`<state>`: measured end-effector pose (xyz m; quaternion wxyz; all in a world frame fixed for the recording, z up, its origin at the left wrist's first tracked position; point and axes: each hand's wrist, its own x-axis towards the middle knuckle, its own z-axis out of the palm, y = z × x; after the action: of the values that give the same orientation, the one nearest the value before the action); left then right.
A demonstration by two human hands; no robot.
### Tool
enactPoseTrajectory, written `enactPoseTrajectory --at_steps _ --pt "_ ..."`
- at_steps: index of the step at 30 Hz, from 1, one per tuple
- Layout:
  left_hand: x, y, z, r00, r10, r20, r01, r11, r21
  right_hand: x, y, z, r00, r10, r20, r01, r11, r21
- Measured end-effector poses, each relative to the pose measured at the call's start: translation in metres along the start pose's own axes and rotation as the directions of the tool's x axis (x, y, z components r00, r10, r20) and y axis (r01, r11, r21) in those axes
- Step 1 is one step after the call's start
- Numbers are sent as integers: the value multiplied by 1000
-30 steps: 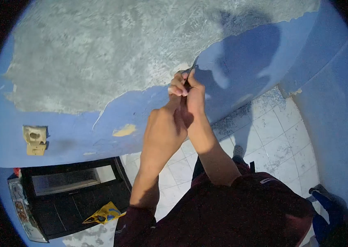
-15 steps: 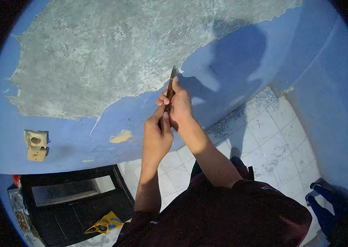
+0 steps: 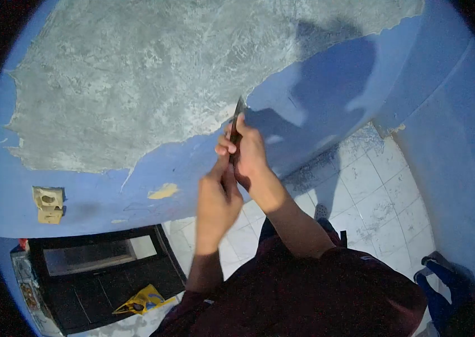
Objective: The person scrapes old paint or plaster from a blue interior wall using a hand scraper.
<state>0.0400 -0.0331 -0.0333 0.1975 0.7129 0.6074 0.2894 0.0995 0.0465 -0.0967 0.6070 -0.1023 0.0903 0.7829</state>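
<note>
A scraper [image 3: 238, 115] with a thin dark blade, seen nearly edge-on, points up at the wall [image 3: 288, 95]. Its tip is right at the border where blue paint meets a large bare grey patch [image 3: 136, 84]. My right hand [image 3: 250, 151] is closed round the handle, thumb stretched along it toward the blade. Lower down, my left hand [image 3: 219, 205] is closed at the handle's lower end, fingertips touching the right hand's palm side; part of the handle is hidden between them.
A cream socket plate [image 3: 49, 205] sits on the wall at left, with a chipped yellowish spot [image 3: 163, 191] nearby. Below is a dark wooden door or cabinet [image 3: 91, 297] with a yellow bag [image 3: 146, 299]. White tiles [image 3: 361, 174] carry paint flakes. Blue cloth [image 3: 445, 292] lies at lower right.
Both hands and the scraper have shifted slightly down and right in view, along the paint border. The left hand has turned a little and looks blurred. The camera view has moved slightly.
</note>
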Motion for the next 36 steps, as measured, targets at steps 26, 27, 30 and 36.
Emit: enactPoseTrajectory --at_steps 26,27,30,36 --pt "-14 -31 25 707 195 -680 -638 590 -495 -6 2 -2 1000 -26 2 26 1000 5" --pt "-12 -18 17 698 305 -648 -660 626 -416 -8 -1 3 999 -44 14 44 999 -14" --pt "-9 4 13 728 324 -604 -560 789 -252 -2 -2 1 996 19 93 -30 992 123" --pt "-8 2 13 676 282 -681 -541 817 -199 -1 -2 5 995 -18 94 9 995 97"
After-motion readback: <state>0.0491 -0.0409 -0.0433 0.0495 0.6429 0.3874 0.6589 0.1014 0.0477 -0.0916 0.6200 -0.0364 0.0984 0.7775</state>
